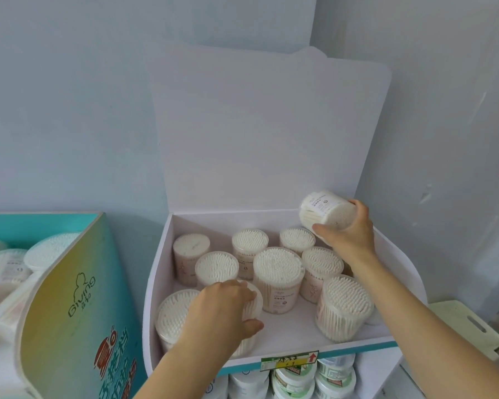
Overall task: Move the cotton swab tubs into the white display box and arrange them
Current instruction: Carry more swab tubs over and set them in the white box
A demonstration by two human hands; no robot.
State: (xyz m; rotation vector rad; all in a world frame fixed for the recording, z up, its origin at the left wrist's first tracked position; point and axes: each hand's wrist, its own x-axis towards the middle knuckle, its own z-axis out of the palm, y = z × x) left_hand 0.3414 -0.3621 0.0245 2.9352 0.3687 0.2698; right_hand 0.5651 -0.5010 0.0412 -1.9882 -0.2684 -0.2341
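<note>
The white display box (159, 272) stands open with its tall lid (265, 133) leaning against the wall. Several clear tubs of cotton swabs stand upright inside, among them a large centre tub (278, 279) and a front right tub (343, 308). My left hand (222, 312) grips a tub (254, 303) near the front left, next to another tub (173, 315). My right hand (346, 234) holds a tilted tub (326, 208) above the box's back right corner.
A teal and yellow display box (61, 298) with more swab tubs (49, 250) stands at the left. Below the white box sit green-labelled round tubs (294, 378). A white plastic stool (467, 321) is at the right. Pale walls close in behind and to the right.
</note>
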